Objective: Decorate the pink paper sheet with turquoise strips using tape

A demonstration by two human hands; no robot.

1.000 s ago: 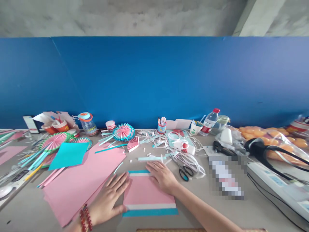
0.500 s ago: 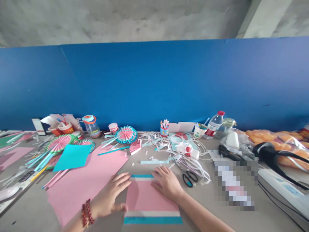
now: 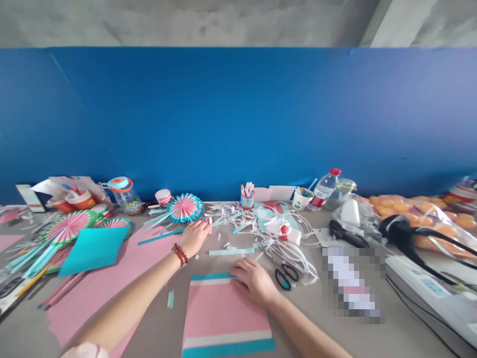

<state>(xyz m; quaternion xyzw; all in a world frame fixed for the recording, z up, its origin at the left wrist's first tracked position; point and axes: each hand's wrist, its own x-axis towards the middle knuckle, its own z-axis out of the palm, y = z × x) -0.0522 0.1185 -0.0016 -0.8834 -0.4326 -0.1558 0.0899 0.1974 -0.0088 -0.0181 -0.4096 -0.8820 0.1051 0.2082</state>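
Observation:
A pink sheet of paper [image 3: 225, 311] with white and turquoise bands along its far and near edges lies in front of me. My right hand [image 3: 255, 283] rests over its far right corner, fingers stretched out on the paper. Beyond the sheet, my left hand [image 3: 194, 238] is closed around a small pink-and-white pleated paper [image 3: 209, 225], which it mostly covers. A turquoise-edged pink paper rosette [image 3: 185, 208] stands just behind that hand. Scissors [image 3: 286, 276] with black handles lie right of my right hand, and a pale blue strip [image 3: 231, 252] lies between the hands.
A large pink sheet [image 3: 108, 293] and a turquoise sheet [image 3: 95, 248] are on the left, near more rosettes [image 3: 70, 226]. White strips [image 3: 294, 253] tangle at the back. A bottle [image 3: 324, 191], a bag of orange things [image 3: 406, 211] and a power strip [image 3: 428, 288] are at the right.
My left hand has left the banded sheet, reached forward and closed on the pleated pink paper. My right hand stays on the sheet. The view has shifted slightly to the right.

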